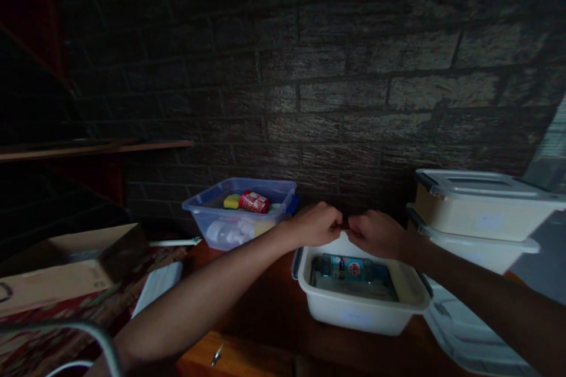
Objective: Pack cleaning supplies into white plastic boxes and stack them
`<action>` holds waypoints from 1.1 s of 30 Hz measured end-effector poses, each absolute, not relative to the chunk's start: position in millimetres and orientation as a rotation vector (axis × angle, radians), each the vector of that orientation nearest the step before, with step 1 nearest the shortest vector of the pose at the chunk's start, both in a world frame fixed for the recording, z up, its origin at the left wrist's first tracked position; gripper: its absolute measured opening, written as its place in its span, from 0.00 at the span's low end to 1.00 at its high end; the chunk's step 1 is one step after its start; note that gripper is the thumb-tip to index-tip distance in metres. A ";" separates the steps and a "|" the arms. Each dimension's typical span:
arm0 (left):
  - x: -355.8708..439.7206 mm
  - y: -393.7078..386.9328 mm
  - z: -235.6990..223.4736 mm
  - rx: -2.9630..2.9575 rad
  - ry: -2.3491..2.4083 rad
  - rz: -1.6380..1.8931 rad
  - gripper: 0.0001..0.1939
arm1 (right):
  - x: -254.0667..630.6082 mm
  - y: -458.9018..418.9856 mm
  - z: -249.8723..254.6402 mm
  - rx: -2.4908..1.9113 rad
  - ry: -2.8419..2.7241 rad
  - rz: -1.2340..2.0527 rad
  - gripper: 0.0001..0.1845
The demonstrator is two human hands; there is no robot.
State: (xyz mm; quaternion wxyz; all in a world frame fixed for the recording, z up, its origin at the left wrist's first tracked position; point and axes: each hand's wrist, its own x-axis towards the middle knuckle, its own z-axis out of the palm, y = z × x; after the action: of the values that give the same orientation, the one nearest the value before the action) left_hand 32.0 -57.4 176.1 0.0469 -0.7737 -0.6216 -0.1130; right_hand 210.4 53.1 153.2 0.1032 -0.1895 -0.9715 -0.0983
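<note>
My left grip [319, 224] and right grip [377, 234] clench close together above the white tub's [375, 312] far rim, near the bench's [260, 306] front edge; whether they pinch anything, I can't quite tell.

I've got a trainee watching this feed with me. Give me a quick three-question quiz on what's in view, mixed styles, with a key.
1. True or false: the left hand and right hand are close together at the far side of the white tub.
2. What lies beside the red container in the blue-tinted bin? A, an orange ball; B, a yellow item; C, a wooden spoon.
3. On which side of the tub is the stack of lidded boxes?
Key: 1 true; 2 B; 3 right.
</note>
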 end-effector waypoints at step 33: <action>-246.7 -90.9 193.5 -1.365 -2.700 -0.224 0.19 | -53.7 44.1 204.8 -0.231 -2.949 -0.102 0.17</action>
State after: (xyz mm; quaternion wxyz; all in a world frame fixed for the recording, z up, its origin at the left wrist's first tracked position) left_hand -246.7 -90.9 193.5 0.0538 -0.4494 -0.8887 -0.0738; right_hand -53.7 44.1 204.8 0.0907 -0.0776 -0.9923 -0.0343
